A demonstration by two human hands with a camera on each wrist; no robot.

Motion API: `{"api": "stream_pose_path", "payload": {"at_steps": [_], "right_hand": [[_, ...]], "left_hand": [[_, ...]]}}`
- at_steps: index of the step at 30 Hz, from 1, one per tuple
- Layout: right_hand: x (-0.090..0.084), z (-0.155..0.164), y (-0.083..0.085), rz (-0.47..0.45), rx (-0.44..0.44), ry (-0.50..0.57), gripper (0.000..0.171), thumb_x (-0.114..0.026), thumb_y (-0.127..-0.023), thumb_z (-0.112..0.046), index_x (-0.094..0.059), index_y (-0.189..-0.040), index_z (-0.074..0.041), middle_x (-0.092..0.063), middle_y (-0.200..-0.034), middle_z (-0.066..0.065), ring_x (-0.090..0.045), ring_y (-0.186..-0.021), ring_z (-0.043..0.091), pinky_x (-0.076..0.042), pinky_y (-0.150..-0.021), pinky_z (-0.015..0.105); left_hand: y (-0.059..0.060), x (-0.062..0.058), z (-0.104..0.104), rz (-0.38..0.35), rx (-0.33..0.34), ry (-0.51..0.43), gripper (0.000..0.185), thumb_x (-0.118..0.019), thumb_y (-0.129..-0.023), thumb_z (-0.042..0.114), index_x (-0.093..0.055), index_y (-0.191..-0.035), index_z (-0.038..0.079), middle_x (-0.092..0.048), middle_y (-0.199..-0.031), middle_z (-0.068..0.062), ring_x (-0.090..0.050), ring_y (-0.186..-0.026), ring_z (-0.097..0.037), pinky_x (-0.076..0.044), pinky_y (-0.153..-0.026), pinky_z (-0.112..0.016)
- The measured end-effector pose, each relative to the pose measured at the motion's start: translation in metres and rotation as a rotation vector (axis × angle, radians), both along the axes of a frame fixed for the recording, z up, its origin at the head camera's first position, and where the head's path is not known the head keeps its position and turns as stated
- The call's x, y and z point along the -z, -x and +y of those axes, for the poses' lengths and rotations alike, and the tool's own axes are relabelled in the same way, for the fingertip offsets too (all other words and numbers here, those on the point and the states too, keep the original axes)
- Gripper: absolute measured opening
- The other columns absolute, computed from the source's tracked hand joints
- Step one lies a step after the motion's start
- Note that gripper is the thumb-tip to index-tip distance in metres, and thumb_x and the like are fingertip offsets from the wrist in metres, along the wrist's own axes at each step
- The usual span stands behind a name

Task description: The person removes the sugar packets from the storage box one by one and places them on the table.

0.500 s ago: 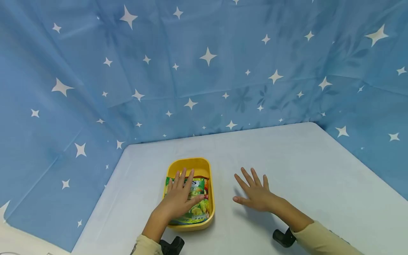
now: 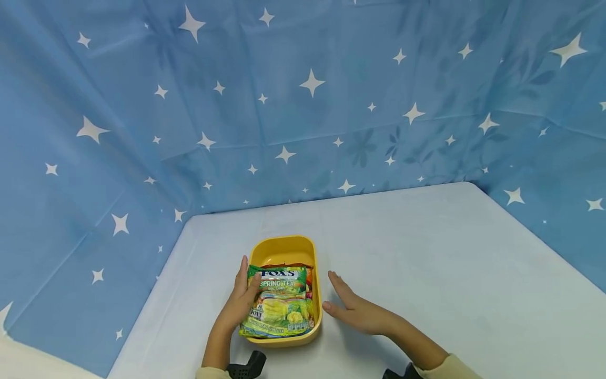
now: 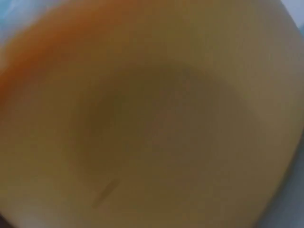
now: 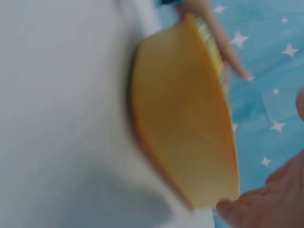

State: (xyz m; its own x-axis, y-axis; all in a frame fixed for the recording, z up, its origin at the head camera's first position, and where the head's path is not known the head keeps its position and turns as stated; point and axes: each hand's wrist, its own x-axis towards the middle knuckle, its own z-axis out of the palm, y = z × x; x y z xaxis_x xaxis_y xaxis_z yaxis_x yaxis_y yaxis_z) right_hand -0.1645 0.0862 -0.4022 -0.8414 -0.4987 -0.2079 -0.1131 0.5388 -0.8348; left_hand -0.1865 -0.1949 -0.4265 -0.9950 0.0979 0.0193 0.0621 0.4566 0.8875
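A yellow tray [image 2: 283, 243] sits on the white table, holding a green candy packet [image 2: 280, 305] with a red packet edge [image 2: 310, 276] showing under it. My left hand [image 2: 242, 300] lies against the tray's left wall, fingers straight along the outside, thumb resting on the packet's top left corner. My right hand [image 2: 352, 311] lies open on the table just right of the tray, thumb close to its wall. The right wrist view shows the tray [image 4: 180, 109] side on, the right hand [image 4: 270, 204] near it and the left hand's fingers [image 4: 223, 47] beyond. The left wrist view is a yellow blur of the tray [image 3: 152, 118].
The white table [image 2: 426, 252] stretches to the right and back. Blue cloth with white stars [image 2: 303, 105] hangs behind and on both sides. Black wrist mounts [image 2: 248, 366] show at the bottom edge.
My left hand slid off the top of the packet to the tray's left side, uncovering the packet. My right hand moved left, up to the tray's right wall.
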Motion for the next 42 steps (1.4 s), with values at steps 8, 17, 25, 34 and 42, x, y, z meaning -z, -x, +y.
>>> {"api": "stream_pose_path", "payload": {"at_steps": [8,17,25,34,42], "right_hand": [[-0.003,-0.032,-0.008,-0.222,0.2,0.373,0.085,-0.04,-0.088,-0.059,0.0,-0.148,-0.013,0.0,-0.153,0.015,0.002,-0.139,0.039,-0.008,-0.106,0.064],[0.026,-0.048,-0.02,0.079,0.189,0.297,0.07,-0.037,-0.096,-0.041,-0.003,-0.146,-0.005,-0.016,-0.151,0.008,0.008,-0.14,0.033,-0.001,-0.106,0.064],[0.032,-0.061,-0.028,0.182,0.187,0.254,0.07,-0.043,-0.094,-0.042,-0.011,-0.146,-0.007,-0.033,-0.145,-0.001,0.013,-0.14,0.032,-0.001,-0.101,0.071],[0.03,-0.068,-0.033,0.349,0.146,0.182,0.069,-0.046,-0.093,-0.037,-0.015,-0.146,-0.005,-0.029,-0.148,0.009,0.003,-0.14,0.035,0.001,-0.101,0.068],[0.037,-0.068,-0.032,0.571,0.257,-0.131,0.069,-0.04,-0.093,-0.047,-0.028,-0.141,0.002,-0.048,-0.136,0.011,-0.007,-0.139,0.039,-0.011,-0.104,0.06]], "left_hand": [[-0.007,0.028,-0.004,-0.11,-0.085,-0.417,0.066,-0.028,-0.097,0.044,0.001,-0.148,0.014,-0.002,-0.153,-0.017,-0.009,-0.139,-0.036,-0.009,-0.111,-0.056],[-0.007,0.035,-0.001,-0.163,-0.013,-0.481,0.064,-0.025,-0.097,0.045,0.001,-0.148,0.015,-0.005,-0.153,-0.015,-0.019,-0.135,-0.03,-0.02,-0.11,-0.045],[-0.002,0.031,-0.004,-0.162,-0.025,-0.462,0.065,-0.027,-0.097,0.046,-0.002,-0.148,0.015,-0.005,-0.153,-0.015,-0.018,-0.136,-0.031,-0.018,-0.11,-0.047],[0.001,0.032,-0.009,-0.163,-0.051,-0.425,0.064,-0.027,-0.096,0.048,-0.006,-0.148,0.016,-0.019,-0.15,-0.016,-0.042,-0.111,-0.006,-0.036,-0.093,-0.021],[-0.001,0.03,-0.007,-0.161,-0.057,-0.451,0.061,-0.027,-0.097,0.045,-0.006,-0.148,0.017,-0.024,-0.147,-0.018,-0.048,-0.102,-0.002,-0.042,-0.086,-0.016]]}}
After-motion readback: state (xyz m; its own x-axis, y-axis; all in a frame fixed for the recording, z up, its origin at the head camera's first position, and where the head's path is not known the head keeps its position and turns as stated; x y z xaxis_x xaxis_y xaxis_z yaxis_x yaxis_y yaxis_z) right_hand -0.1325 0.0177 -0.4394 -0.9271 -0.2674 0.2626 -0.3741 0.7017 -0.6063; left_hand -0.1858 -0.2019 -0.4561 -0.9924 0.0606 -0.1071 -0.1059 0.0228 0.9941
